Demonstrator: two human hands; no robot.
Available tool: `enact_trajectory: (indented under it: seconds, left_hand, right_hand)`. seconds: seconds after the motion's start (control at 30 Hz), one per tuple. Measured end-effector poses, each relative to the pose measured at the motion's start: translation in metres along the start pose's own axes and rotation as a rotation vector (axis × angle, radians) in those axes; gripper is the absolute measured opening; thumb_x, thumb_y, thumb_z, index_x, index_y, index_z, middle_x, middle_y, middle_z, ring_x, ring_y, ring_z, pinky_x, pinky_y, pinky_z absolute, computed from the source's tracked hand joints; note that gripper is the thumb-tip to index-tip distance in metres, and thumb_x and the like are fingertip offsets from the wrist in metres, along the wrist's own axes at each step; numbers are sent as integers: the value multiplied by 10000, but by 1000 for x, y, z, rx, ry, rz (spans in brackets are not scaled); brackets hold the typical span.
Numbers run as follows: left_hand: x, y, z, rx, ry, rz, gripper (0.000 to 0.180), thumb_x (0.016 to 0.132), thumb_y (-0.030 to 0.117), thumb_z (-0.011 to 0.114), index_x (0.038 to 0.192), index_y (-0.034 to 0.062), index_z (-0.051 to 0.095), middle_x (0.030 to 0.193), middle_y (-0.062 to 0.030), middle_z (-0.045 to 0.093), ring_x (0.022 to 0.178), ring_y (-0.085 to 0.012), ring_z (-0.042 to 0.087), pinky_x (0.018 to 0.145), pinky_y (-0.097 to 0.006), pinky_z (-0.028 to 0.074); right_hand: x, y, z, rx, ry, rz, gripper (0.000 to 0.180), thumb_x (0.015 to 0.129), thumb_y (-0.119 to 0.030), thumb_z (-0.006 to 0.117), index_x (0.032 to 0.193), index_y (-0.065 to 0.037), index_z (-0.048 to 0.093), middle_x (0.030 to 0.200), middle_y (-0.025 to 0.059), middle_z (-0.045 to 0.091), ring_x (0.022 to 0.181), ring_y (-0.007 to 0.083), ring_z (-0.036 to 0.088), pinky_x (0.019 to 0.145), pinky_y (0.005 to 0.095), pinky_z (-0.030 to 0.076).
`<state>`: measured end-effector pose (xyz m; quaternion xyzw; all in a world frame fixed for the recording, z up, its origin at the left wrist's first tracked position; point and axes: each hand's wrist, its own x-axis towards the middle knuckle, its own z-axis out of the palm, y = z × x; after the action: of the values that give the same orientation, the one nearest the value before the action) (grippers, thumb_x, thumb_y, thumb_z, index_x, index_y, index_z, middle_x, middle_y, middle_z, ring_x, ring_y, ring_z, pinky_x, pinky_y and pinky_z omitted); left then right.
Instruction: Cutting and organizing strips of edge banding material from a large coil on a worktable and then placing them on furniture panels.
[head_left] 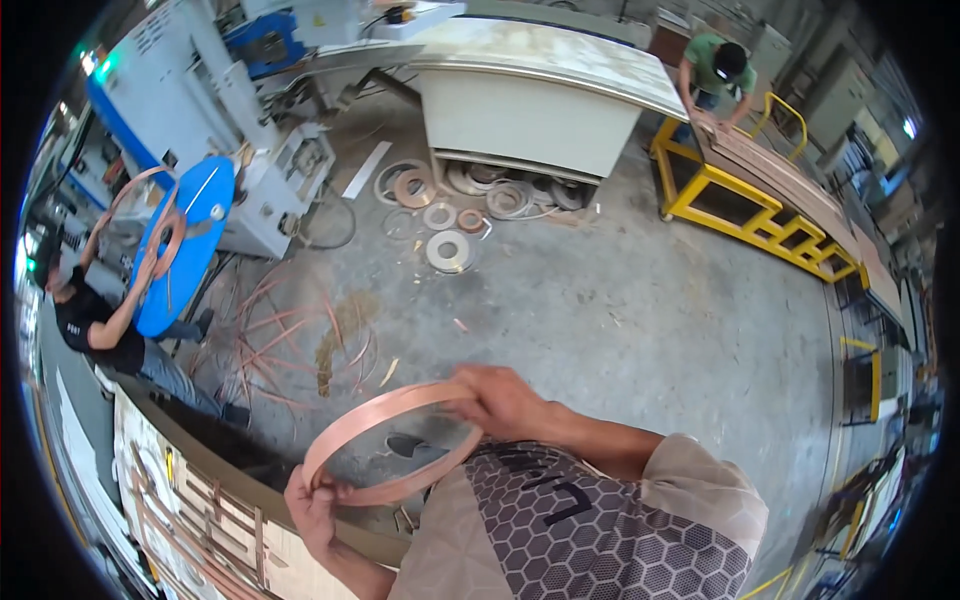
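A copper strip ring [372, 418] hangs in front of my chest, held between both hands. My left hand [312, 505] pinches its lower left end. My right hand [500, 400] grips its upper right edge. The loop is tilted, and the concrete floor shows through it. My patterned grey shirt covers the lower middle of the view.
Loose copper strips [285, 340] lie tangled on the floor. Metal coils [448, 250] sit before a white machine [530, 110]. A person at left [100, 330] handles copper loops by a blue disc [185, 245]. Another person [715, 75] bends over a yellow rack [745, 215]. A bench with copper pieces [200, 520] stands at lower left.
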<state>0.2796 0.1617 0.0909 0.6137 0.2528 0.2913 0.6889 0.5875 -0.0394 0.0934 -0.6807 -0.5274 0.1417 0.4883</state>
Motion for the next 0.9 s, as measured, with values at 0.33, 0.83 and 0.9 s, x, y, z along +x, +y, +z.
enact_trajectory:
  seconds: [0.33,0.83,0.9]
  left_hand:
    - [154,-15,181,-66,-337,103,630,1047,286,689,1558,44,410,749,-15,516,561,-87,482,511,-261,468]
    - [406,-96,462,-137,-825,-60,463,1102,304,592,1431,-13,516,898,-69,605,674,-147,582,602,-342,576]
    - [448,-113,509,-142,-945,-3,416,1104,291,583,1386,-11,537,913,-70,612,698,-150,587,612,-357,577]
  right_hand:
    - [-68,34,-149,-13,452,516,198,1049,-229,652,1085,-43,595,729,135,648,664,295,673,610,408,507]
    - [-42,165,-375,-259,653,755,621,1026,-462,657,1548,-215,426,1041,169,760,866,426,731,776,510,578]
    - [-29,176,-412,-273,693,805,638,1032,-455,649,1571,-220,400,1053,170,761,889,436,725,783,516,580]
